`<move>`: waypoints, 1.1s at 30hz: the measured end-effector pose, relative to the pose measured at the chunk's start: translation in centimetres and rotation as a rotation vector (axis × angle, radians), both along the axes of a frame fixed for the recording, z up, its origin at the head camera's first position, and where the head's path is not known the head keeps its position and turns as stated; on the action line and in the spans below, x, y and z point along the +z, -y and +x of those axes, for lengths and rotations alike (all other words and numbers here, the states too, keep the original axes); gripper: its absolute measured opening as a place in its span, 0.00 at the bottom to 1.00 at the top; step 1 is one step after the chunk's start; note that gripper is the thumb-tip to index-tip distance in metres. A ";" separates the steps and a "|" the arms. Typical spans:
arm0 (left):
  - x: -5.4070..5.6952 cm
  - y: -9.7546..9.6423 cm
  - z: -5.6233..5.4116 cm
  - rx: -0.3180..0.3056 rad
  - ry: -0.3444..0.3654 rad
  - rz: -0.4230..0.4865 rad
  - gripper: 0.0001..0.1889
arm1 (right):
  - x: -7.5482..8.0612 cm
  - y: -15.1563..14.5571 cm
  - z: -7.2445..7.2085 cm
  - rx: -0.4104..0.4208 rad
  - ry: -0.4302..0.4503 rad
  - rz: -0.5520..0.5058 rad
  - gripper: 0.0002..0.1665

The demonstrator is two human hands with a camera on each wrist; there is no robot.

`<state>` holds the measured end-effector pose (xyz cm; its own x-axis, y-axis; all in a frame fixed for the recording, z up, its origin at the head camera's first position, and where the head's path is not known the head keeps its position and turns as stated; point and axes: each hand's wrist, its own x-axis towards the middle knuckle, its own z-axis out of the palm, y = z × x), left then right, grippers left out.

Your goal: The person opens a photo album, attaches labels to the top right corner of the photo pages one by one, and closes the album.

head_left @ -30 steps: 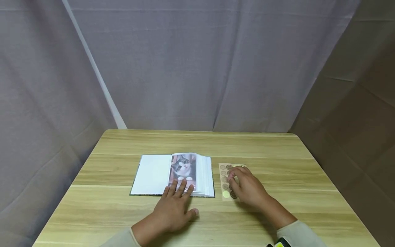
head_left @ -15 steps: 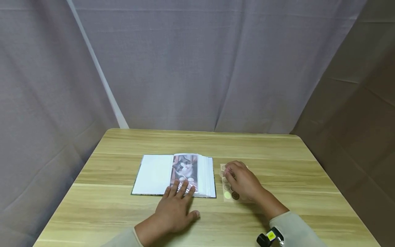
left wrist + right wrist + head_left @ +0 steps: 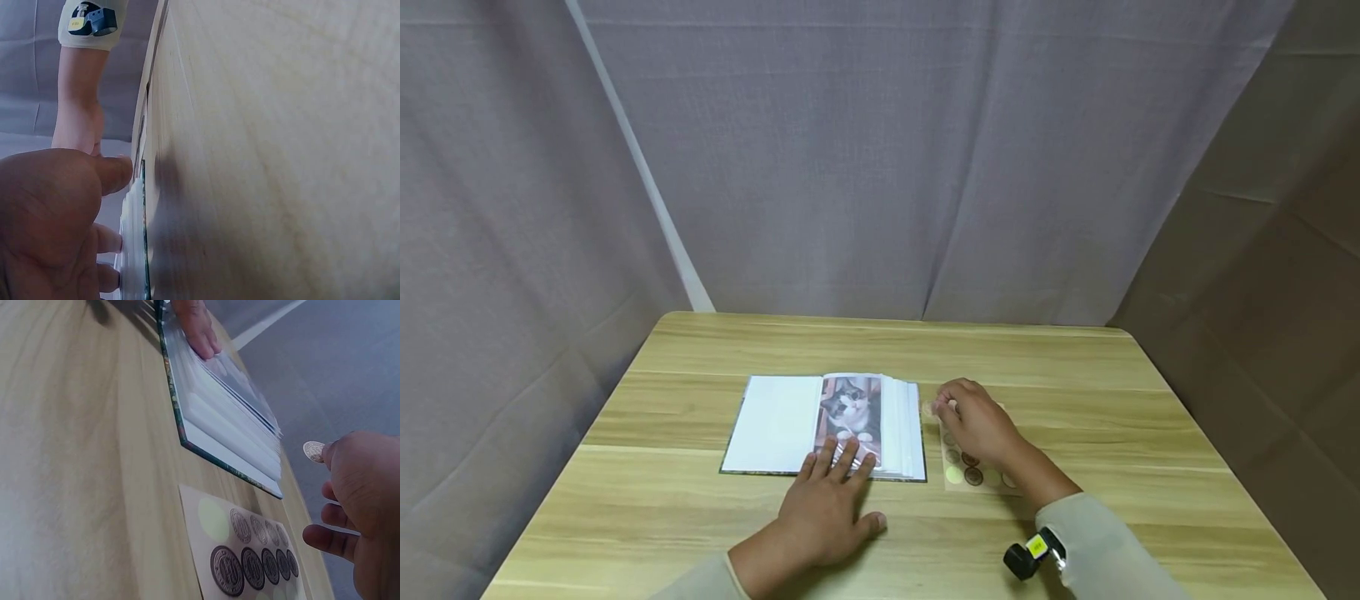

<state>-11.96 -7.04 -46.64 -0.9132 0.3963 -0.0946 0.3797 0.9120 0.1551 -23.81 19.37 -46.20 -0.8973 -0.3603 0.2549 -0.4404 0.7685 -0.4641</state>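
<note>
An open photo album point(image 3: 775, 425) lies on the table with a cat photo point(image 3: 850, 404) showing in its right-hand page. My left hand point(image 3: 823, 512) rests with spread fingers on the lower edge of that page. Between thumb and forefinger, my right hand point(image 3: 981, 425) pinches a round sticker point(image 3: 314, 451) printed with a light seal-like pattern. Below that hand lies a sticker sheet point(image 3: 212, 569) with rows of round stickers, some dark and some light. A pale yellow round spot point(image 3: 953, 474) marks its near left corner. The hand and forearm hide much of the sheet in the head view.
The wooden table point(image 3: 647, 517) carries the album and the sheet side by side. Grey curtains point(image 3: 820, 167) hang behind and around it. A small black device with a yellow label point(image 3: 1030, 554) is strapped at the right sleeve.
My right hand has peeled the round sticker off the sheet and moved left and away from me, toward the album's right edge. The left hand keeps its place on the album.
</note>
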 end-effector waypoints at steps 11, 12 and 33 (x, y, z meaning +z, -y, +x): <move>-0.1 0.0 -0.2 0.001 0.012 -0.005 0.44 | 0.0 1.0 -1.3 0.001 0.055 -0.031 0.05; -0.1 0.0 -0.2 0.001 0.012 -0.005 0.44 | 0.0 1.1 -1.4 0.000 0.065 -0.036 0.05; -0.3 -0.4 0.0 -0.007 -0.004 0.002 0.45 | -0.8 2.8 -3.3 -0.025 0.086 -0.047 0.09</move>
<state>-11.91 -6.65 -46.90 -0.9108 0.4029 -0.0898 0.3868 0.9090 0.1552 -27.11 16.52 -46.95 -0.9254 -0.3266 0.1923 -0.3779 0.7552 -0.5356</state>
